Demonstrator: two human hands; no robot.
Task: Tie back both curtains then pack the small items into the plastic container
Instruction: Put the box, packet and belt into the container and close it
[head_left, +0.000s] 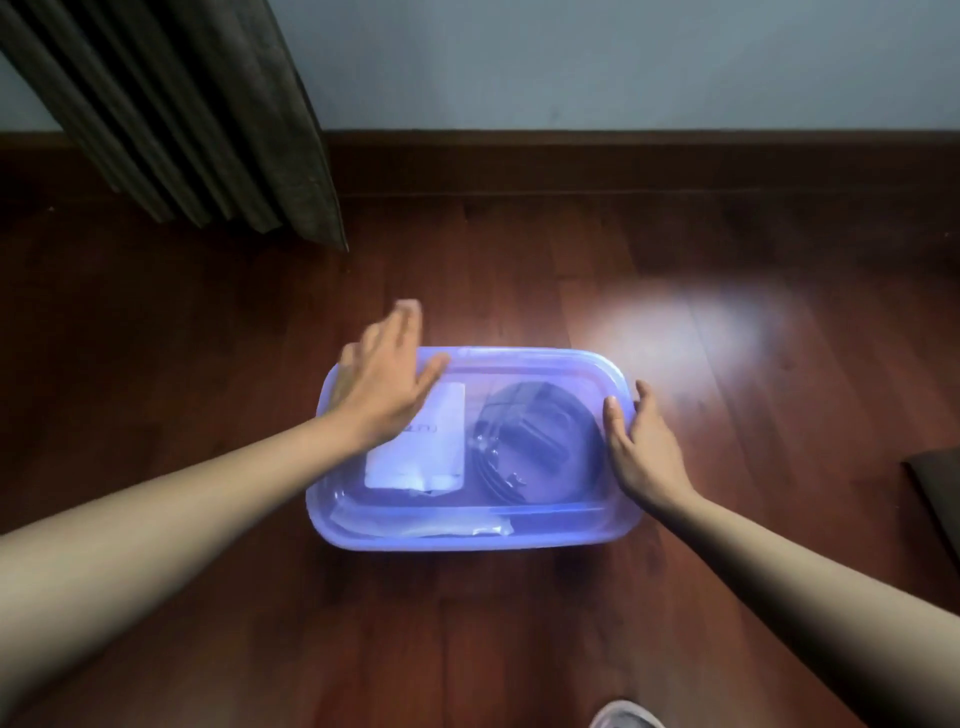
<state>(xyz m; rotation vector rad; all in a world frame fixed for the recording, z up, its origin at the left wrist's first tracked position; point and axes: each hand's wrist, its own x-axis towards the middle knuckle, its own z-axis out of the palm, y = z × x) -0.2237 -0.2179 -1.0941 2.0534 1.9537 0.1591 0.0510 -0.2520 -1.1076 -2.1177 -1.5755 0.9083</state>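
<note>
Two bare hands reach over a translucent purple rectangular plastic container (467, 538) that sits on the dark red-brown wooden floor (467, 634), its matching purple lid (524, 361) in place on top. The left hand (384, 384) is over the far left corner of the lid, fingers straight and spread; it is blurred, so I cannot tell whether it touches the plastic. The right hand (641, 441) rests against the container's right end, thumb on the lid, fingers straight and loosely together along the rim, not curled round anything.

Through the lid show a flat white rectangular packet (421, 457) on the left, a dark coiled cable bundle (540, 441) on the right, and a clear plastic sachet (431, 526) along the near wall.

A dark pleated curtain (182, 114) hangs at the upper left, its hem just above the floor, before a pale blue wall (623, 62) with a dark wooden skirting board (623, 161). A grey shoe tip (626, 716) shows at the bottom edge.
</note>
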